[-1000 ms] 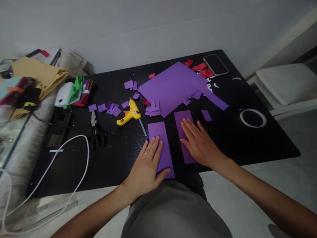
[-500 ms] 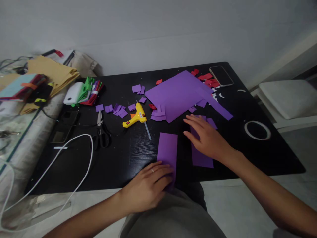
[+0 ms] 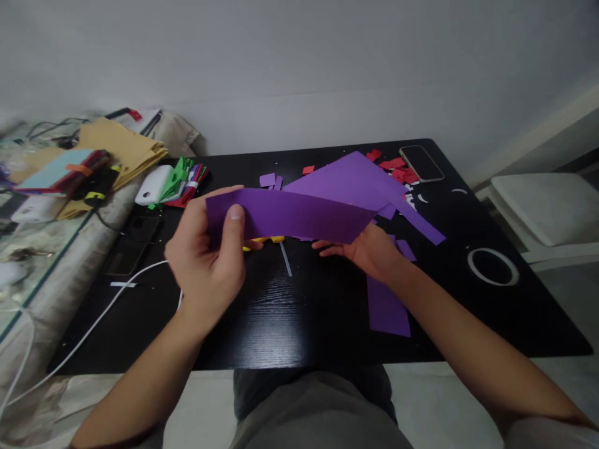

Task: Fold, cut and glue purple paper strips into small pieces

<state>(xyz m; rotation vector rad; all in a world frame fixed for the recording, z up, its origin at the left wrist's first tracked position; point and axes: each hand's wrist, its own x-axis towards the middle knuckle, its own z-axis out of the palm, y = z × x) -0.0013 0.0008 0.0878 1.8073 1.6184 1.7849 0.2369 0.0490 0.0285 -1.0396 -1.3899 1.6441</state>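
Note:
My left hand grips the left end of a purple paper strip, thumb on the near face and fingers behind. Raised over the table, the strip bends slightly down towards its right end. Under that right end is my right hand, its visible fingers stretched out to the left; its thumb is hidden by the paper. Below my right wrist another purple paper piece lies flat. Behind the strip, a yellow glue gun is mostly covered, with its glue stick showing.
A large purple sheet lies at the back of the black table. Red scraps, a phone and a white ring are to the right. A white cable crosses the left side beside a dark phone.
My left hand has lifted the purple strip off the table and turned it sideways. My right hand has moved left, away from the other paper piece, to under the strip's right end.

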